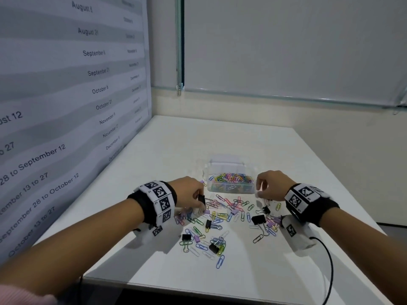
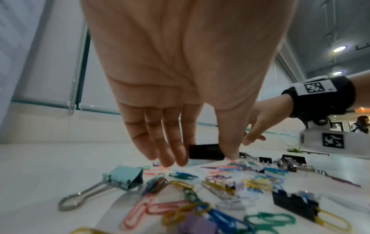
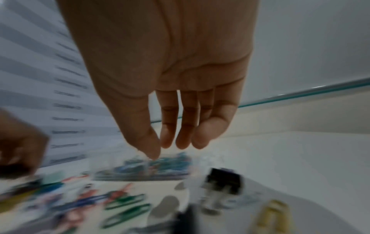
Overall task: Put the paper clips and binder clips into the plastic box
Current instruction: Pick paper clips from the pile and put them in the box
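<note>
— Watching the left hand [image 2: 180, 71]: thumb and fingers pinch a black binder clip [image 2: 206, 151] just above the pile, short of the plastic box [image 1: 231, 186].

— Light thing?

— Light, stiff and springy, I'd judge; hold the flat black body, since the wire arms would swing. The paper clips [image 1: 222, 216] look thin, slick and tangled.

— And the right hand [image 1: 272, 186]?

— Fingers drooping, relaxed, apparently empty, near the box's right corner. Loose clips crowd the white table [image 1: 286, 155]; a cable [image 1: 328, 260] trails by the right wrist.
</note>
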### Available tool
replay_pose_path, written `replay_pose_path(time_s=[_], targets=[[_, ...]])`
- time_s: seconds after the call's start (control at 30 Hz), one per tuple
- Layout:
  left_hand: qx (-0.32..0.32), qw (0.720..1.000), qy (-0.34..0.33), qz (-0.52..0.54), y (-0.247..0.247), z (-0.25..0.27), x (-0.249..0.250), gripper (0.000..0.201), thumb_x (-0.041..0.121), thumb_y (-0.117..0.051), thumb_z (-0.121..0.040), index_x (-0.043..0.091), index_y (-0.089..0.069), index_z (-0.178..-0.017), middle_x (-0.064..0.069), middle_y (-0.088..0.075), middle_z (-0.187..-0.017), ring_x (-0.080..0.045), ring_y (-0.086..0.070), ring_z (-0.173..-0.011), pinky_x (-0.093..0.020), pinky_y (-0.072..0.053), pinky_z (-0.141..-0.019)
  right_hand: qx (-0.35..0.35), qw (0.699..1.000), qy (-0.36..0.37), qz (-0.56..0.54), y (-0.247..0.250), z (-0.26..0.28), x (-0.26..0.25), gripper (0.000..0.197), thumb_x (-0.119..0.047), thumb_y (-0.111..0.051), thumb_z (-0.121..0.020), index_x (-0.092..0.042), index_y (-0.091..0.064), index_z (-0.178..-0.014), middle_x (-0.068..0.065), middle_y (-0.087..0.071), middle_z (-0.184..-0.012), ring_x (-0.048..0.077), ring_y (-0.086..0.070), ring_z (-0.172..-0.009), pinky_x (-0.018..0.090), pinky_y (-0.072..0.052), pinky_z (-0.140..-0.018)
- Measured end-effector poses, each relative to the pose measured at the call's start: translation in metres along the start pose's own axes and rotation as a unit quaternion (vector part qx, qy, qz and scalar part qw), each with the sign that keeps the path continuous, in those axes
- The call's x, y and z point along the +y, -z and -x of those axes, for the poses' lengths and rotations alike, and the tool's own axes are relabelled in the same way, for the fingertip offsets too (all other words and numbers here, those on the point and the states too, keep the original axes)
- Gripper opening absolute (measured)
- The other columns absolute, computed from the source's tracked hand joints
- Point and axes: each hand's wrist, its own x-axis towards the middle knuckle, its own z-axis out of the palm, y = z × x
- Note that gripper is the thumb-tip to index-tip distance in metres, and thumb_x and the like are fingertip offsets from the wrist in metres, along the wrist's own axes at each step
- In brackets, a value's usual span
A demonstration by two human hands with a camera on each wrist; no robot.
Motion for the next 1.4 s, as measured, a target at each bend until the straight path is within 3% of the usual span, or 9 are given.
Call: replay_pose_path(time_s=[0.07, 0.17, 0.3, 0.43, 0.6, 0.77, 0.97, 1.23, 1.4], targets=[[0.019, 1.000, 0.010, 0.014, 0.005, 0.004, -0.006, 0.039, 0.044, -0.056, -0.088, 0.013, -0.057, -0.111, -0.005, -0.063, -0.109, -0.020, -0.058, -0.094, -0.030, -0.046, -0.079, -0.020, 0.999, 0.045, -0.015, -0.001, 0.006, -0.017, 0.008, -0.021, -0.068, -0.079, -0.019, -0.061, -0.079, -0.007, -0.059, -0.077, 0.008, -0.055, -0.071, 0.015, -0.039, -0.057], [0.026, 0.999, 0.040, 0.013, 0.009, 0.011, -0.018, 0.038, 0.046, -0.047, -0.093, 0.014, -0.054, -0.113, -0.006, -0.064, -0.109, -0.022, -0.059, -0.095, -0.033, -0.047, -0.079, -0.069, 0.992, 0.089, -0.062, -0.009, 0.012, -0.039, 0.011, -0.024, -0.071, -0.077, -0.024, -0.061, -0.073, -0.004, -0.065, -0.082, 0.012, -0.060, -0.077, 0.025, -0.051, -0.071], [0.004, 0.995, 0.097, -0.007, 0.007, 0.021, -0.035, 0.039, 0.043, -0.039, -0.097, 0.012, -0.051, -0.117, -0.009, -0.063, -0.111, -0.022, -0.055, -0.090, -0.032, -0.043, -0.075, -0.085, 0.988, 0.118, -0.044, -0.025, 0.013, -0.053, 0.010, -0.028, -0.072, -0.076, -0.023, -0.064, -0.079, -0.007, -0.063, -0.082, 0.011, -0.059, -0.078, 0.029, -0.050, -0.078], [-0.042, 0.988, 0.141, -0.046, -0.001, 0.027, -0.046, 0.040, 0.039, -0.035, -0.099, 0.009, -0.052, -0.118, -0.011, -0.060, -0.116, -0.021, -0.053, -0.094, -0.027, -0.037, -0.077, -0.077, 0.988, 0.136, -0.010, -0.033, 0.012, -0.059, 0.009, -0.021, -0.069, -0.077, -0.021, -0.060, -0.078, -0.005, -0.061, -0.081, 0.011, -0.056, -0.077, 0.027, -0.049, -0.076], [-0.025, 0.986, 0.156, -0.054, -0.008, 0.025, -0.045, 0.043, 0.043, -0.047, -0.093, 0.012, -0.048, -0.123, -0.009, -0.054, -0.123, -0.022, -0.053, -0.105, -0.030, -0.041, -0.085, -0.080, 0.989, 0.127, -0.009, -0.033, 0.012, -0.060, 0.012, -0.012, -0.070, -0.072, -0.020, -0.060, -0.076, -0.003, -0.062, -0.079, 0.011, -0.056, -0.072, 0.024, -0.047, -0.068], [0.052, 0.995, 0.072, -0.037, -0.013, 0.020, -0.019, 0.039, 0.036, -0.054, -0.089, 0.018, -0.048, -0.124, -0.007, -0.046, -0.120, -0.023, -0.051, -0.106, -0.033, -0.045, -0.089, -0.055, 0.993, 0.105, -0.015, -0.030, 0.016, -0.050, 0.023, -0.008, -0.068, -0.068, -0.018, -0.052, -0.079, -0.005, -0.058, -0.079, 0.014, -0.054, -0.074, 0.018, -0.040, -0.057], [-0.006, 1.000, -0.017, -0.024, -0.022, 0.012, 0.018, 0.025, 0.018, -0.051, -0.091, 0.020, -0.057, -0.116, -0.005, -0.051, -0.112, -0.023, -0.056, -0.102, -0.033, -0.048, -0.085, -0.005, 0.998, 0.058, -0.008, -0.017, 0.019, -0.024, 0.015, -0.011, -0.061, -0.073, -0.019, -0.049, -0.076, -0.001, -0.056, -0.084, 0.017, -0.050, -0.076, 0.026, -0.043, -0.066], [-0.017, 0.999, -0.008, -0.030, -0.020, 0.000, 0.031, 0.025, 0.018, -0.054, -0.090, 0.013, -0.057, -0.114, -0.007, -0.061, -0.116, -0.023, -0.056, -0.107, -0.024, -0.035, -0.072, -0.039, 0.999, 0.007, 0.008, -0.015, 0.028, 0.003, 0.006, -0.015, -0.059, -0.078, -0.019, -0.056, -0.081, -0.005, -0.057, -0.082, 0.014, -0.053, -0.079, 0.018, -0.039, -0.062], [-0.022, 0.999, -0.004, -0.026, -0.022, -0.004, 0.031, 0.026, 0.028, -0.059, -0.089, 0.009, -0.062, -0.106, -0.007, -0.062, -0.113, -0.023, -0.057, -0.100, -0.024, -0.038, -0.073, -0.013, 0.997, 0.078, 0.001, -0.017, 0.033, -0.020, 0.008, -0.020, -0.061, -0.081, -0.021, -0.059, -0.088, -0.005, -0.056, -0.089, 0.012, -0.052, -0.080, 0.019, -0.041, -0.066]])
